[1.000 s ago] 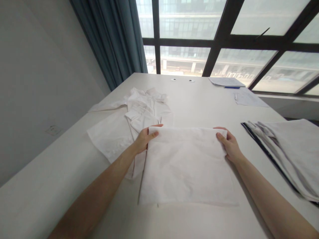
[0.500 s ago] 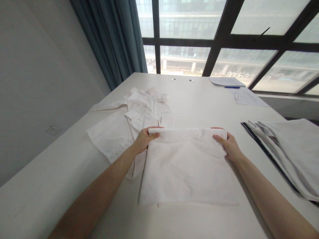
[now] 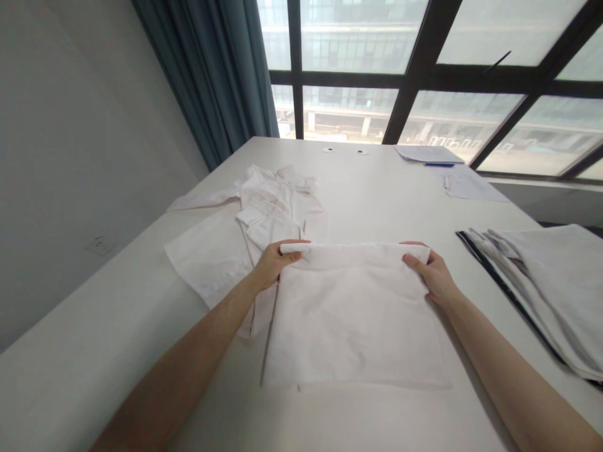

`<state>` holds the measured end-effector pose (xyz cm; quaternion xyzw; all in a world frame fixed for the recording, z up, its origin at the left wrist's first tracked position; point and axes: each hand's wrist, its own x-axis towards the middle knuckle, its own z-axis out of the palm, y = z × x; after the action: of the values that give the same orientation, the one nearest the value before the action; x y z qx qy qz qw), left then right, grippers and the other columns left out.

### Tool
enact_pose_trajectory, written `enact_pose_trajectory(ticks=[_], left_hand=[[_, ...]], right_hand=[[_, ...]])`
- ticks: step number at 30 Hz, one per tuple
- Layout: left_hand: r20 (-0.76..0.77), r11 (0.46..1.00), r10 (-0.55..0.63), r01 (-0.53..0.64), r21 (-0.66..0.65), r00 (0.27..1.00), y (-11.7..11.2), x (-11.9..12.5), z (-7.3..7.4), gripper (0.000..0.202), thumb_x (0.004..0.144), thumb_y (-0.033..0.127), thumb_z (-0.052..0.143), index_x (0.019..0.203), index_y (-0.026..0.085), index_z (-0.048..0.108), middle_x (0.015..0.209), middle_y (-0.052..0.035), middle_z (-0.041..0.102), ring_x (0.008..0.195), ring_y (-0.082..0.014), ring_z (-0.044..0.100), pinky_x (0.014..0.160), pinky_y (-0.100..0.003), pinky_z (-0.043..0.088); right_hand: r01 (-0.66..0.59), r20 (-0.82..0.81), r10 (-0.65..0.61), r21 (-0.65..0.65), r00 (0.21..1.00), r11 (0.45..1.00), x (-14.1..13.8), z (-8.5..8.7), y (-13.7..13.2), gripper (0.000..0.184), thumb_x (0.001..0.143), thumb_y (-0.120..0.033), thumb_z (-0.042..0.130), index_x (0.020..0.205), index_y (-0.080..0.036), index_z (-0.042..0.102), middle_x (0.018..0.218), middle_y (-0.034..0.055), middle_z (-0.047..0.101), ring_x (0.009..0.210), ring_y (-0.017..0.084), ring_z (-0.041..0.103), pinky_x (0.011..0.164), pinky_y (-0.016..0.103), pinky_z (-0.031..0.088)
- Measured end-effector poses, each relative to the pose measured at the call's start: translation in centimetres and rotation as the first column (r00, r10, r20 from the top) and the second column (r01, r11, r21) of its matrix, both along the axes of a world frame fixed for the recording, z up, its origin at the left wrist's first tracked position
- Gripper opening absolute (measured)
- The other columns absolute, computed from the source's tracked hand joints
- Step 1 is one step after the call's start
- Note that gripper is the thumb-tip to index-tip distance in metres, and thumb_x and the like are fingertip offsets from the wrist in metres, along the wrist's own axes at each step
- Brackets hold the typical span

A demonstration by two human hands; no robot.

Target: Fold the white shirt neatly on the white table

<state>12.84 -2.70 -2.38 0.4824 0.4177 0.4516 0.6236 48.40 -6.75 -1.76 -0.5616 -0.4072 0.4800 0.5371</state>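
Observation:
A white folded cloth (image 3: 353, 320), perhaps a garment, stretches between my two hands above the white table (image 3: 358, 420). My left hand (image 3: 277, 260) pinches its far left corner, thumb on top and fingers behind the edge. At the far right corner, my right hand (image 3: 431, 273) grips the same edge in the same way. The far edge is held up and rolled over in a narrow band, while the near edge reaches down toward the tabletop. Left of the cloth lies a crumpled white shirt (image 3: 273, 207) with a sleeve spread out; my left hand and forearm cover part of it.
To the right is a stack of folded white cloths (image 3: 556, 282) with a black edge beneath. Papers (image 3: 428, 154) and a blue pen (image 3: 439, 165) lie at the far right. A blue curtain (image 3: 221, 75) and windows stand behind the table, with a grey wall (image 3: 70, 157) at left.
Almost nothing differs; both hands keep their grip at the same corners. The cloth's surface looks slightly smoother between them.

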Motion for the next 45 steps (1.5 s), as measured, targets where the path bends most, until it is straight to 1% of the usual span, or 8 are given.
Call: enact_pose_trajectory(ticks=[12, 18, 22, 25, 29, 33, 36, 45], left_hand=[[-0.201, 0.985, 0.051, -0.015, 0.174, 0.978, -0.2, 0.0, 0.5, 0.045, 0.065, 0.036, 0.081, 0.105, 0.015, 0.073, 0.094, -0.0066, 0.073, 0.078, -0.0162, 0.064, 0.068, -0.024, 0.049], [-0.379, 0.918, 0.082, 0.079, 0.39, 0.922, -1.5, 1.4, 3.4, 0.033, 0.072, 0.029, 0.073, 0.102, 0.016, 0.074, 0.099, -0.0073, 0.075, 0.088, -0.0205, 0.068, 0.076, -0.027, 0.052], [-0.449, 0.809, 0.038, 0.236, 0.538, 0.892, -3.4, 2.4, 5.9, 0.027, 0.079, 0.024, 0.069, 0.105, 0.017, 0.073, 0.105, -0.0068, 0.074, 0.093, -0.0191, 0.07, 0.081, -0.024, 0.053], [-0.524, 0.68, -0.015, 0.393, 0.619, 0.851, -4.9, 2.8, 7.4, 0.027, 0.085, 0.019, 0.063, 0.111, 0.018, 0.07, 0.109, -0.0054, 0.073, 0.097, -0.0165, 0.07, 0.084, -0.021, 0.052], [-0.747, 0.574, 0.062, 0.588, 0.57, 0.662, -6.5, 3.0, 9.1, 0.033, 0.088, 0.015, 0.059, 0.12, 0.02, 0.063, 0.114, -0.0041, 0.071, 0.1, -0.0167, 0.069, 0.087, -0.023, 0.052], [-0.917, 0.586, 0.293, 0.706, 0.397, 0.272, -7.9, 3.9, 9.8, 0.029, 0.085, 0.023, 0.066, 0.114, 0.018, 0.062, 0.098, -0.0065, 0.074, 0.085, -0.0226, 0.072, 0.071, -0.03, 0.054], [-0.943, 0.617, 0.32, 0.734, 0.284, 0.096, -8.4, 5.0, 9.4, 0.025, 0.085, 0.03, 0.067, 0.105, 0.015, 0.062, 0.088, -0.0066, 0.073, 0.076, -0.0244, 0.071, 0.059, -0.03, 0.051], [-0.927, 0.604, 0.362, 0.733, 0.314, 0.099, -6.3, 5.2, 7.3, 0.013, 0.093, 0.029, 0.055, 0.09, 0.018, 0.059, 0.076, -0.0034, 0.068, 0.063, -0.0176, 0.066, 0.048, -0.024, 0.034]], right_hand=[[-0.055, 0.301, 0.013, 0.13, 0.953, 0.99, 0.6, -0.9, 0.5, 0.056, 0.071, -0.045, 0.075, 0.12, -0.023, 0.058, 0.096, 0.0053, 0.069, 0.078, 0.02, 0.064, 0.066, 0.033, 0.051], [-0.275, 0.781, -0.294, 0.502, 0.55, 0.82, -0.2, 0.6, 0.4, 0.04, 0.088, -0.037, 0.055, 0.126, -0.023, 0.053, 0.126, 0.0123, 0.059, 0.12, 0.029, 0.051, 0.1, 0.051, 0.036], [-0.617, 0.915, -0.231, 0.396, 0.332, 0.68, -2.7, 2.6, -1.0, 0.038, 0.092, -0.029, 0.05, 0.13, -0.023, 0.048, 0.123, 0.0104, 0.062, 0.121, 0.027, 0.051, 0.105, 0.05, 0.029], [-0.691, 0.932, -0.212, 0.362, 0.296, 0.625, -4.3, 3.1, -1.8, 0.035, 0.094, -0.031, 0.051, 0.127, -0.019, 0.05, 0.109, 0.0107, 0.065, 0.104, 0.025, 0.057, 0.1, 0.047, 0.033], [-0.72, 0.914, -0.258, 0.405, 0.311, 0.564, -5.0, 2.7, -2.2, 0.02, 0.096, -0.023, 0.047, 0.111, -0.015, 0.057, 0.09, 0.0088, 0.065, 0.083, 0.021, 0.056, 0.08, 0.037, 0.041], [-0.767, 0.916, -0.322, 0.383, 0.241, 0.514, -5.5, 2.4, -2.5, 0.018, 0.096, -0.016, 0.046, 0.106, -0.014, 0.06, 0.08, 0.0075, 0.063, 0.075, 0.02, 0.052, 0.072, 0.034, 0.041], [-0.799, 0.919, -0.343, 0.352, 0.195, 0.488, -6.1, 2.5, -3.0, 0.019, 0.096, -0.015, 0.046, 0.106, -0.015, 0.062, 0.079, 0.0065, 0.064, 0.071, 0.019, 0.051, 0.07, 0.033, 0.04], [-0.752, 0.961, -0.237, 0.261, 0.142, 0.605, -5.4, 3.2, -2.7, 0.028, 0.099, -0.033, 0.042, 0.1, -0.019, 0.066, 0.077, 0.0062, 0.068, 0.07, 0.018, 0.059, 0.067, 0.031, 0.041]])
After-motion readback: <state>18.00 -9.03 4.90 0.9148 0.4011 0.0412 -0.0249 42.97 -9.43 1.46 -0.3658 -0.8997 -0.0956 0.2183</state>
